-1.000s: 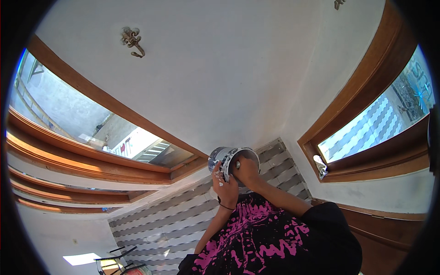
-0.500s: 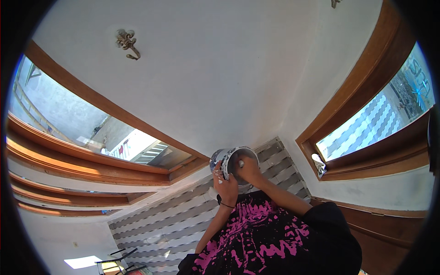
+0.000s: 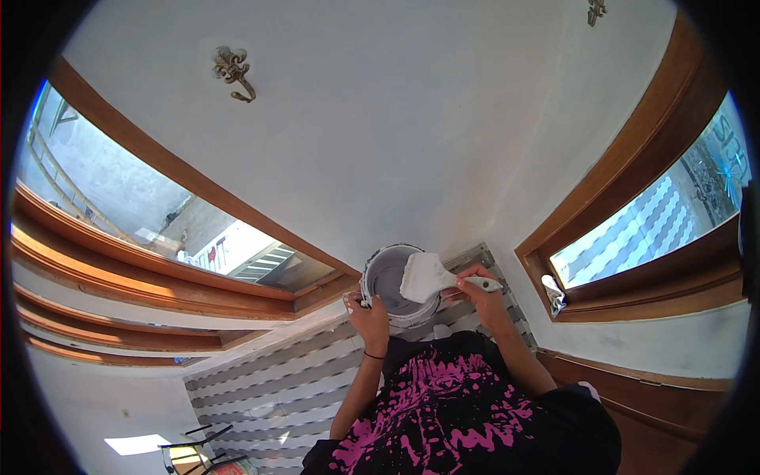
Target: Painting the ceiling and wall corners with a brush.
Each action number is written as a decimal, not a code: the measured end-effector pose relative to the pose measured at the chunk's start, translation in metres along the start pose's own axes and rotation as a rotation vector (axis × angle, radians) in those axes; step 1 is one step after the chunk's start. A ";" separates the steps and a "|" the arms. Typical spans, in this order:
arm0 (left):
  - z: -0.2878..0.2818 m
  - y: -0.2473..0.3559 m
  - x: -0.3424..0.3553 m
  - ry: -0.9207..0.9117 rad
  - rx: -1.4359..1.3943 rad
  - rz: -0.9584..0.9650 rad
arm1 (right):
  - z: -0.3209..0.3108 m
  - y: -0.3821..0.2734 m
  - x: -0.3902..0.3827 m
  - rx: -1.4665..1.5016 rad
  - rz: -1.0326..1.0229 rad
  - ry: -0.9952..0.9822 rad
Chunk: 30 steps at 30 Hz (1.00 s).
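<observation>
A round paint bucket [image 3: 380,261] with a paint-smeared rim is held up in front of me, a greyish layer showing inside. My left hand [image 3: 369,320] grips its near left rim, thumb over the edge, with white paint spots on the skin. Above the right side of the bucket's mouth is a wide paintbrush [image 3: 427,277], its bristles coated in white paint and pointing left. My right hand [image 3: 480,299] is closed round the brush's pale handle, just right of the rim.
A white wall [image 3: 356,142] with an ornate metal hook [image 3: 233,73] rises ahead. Wood-framed windows flank it, left [image 3: 182,178] and right [image 3: 617,178]. A crumpled white cloth [image 3: 553,294] lies on the right sill. Patterned tiles [image 3: 261,388] cover the floor; a chair [image 3: 194,453] stands lower left.
My right hand has come up out of the bucket with the brush, now visible above the rim. The bucket has tipped more upright, and my left hand has shifted slightly left.
</observation>
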<state>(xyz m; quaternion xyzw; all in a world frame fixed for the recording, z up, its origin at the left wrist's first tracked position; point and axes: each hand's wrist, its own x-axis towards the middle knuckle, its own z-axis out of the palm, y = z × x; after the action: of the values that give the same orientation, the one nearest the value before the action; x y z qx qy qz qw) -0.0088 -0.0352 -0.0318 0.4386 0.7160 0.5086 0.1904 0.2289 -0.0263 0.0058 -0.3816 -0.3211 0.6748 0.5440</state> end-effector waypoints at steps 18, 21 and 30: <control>-0.026 0.016 0.010 -0.042 -0.309 -0.344 | -0.004 -0.021 0.104 0.416 -0.417 0.282; -0.036 0.000 0.010 -0.030 -0.322 -0.414 | 0.015 -0.018 0.125 0.492 -0.461 0.319; -0.043 -0.042 0.025 0.030 -0.340 -0.216 | -0.001 0.066 0.145 0.467 -0.364 0.634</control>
<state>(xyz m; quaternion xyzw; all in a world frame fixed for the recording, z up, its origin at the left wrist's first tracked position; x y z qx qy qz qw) -0.0714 -0.0434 -0.0472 0.3130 0.6656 0.6053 0.3044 0.1804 0.1028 -0.0742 -0.3742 -0.0388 0.4718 0.7974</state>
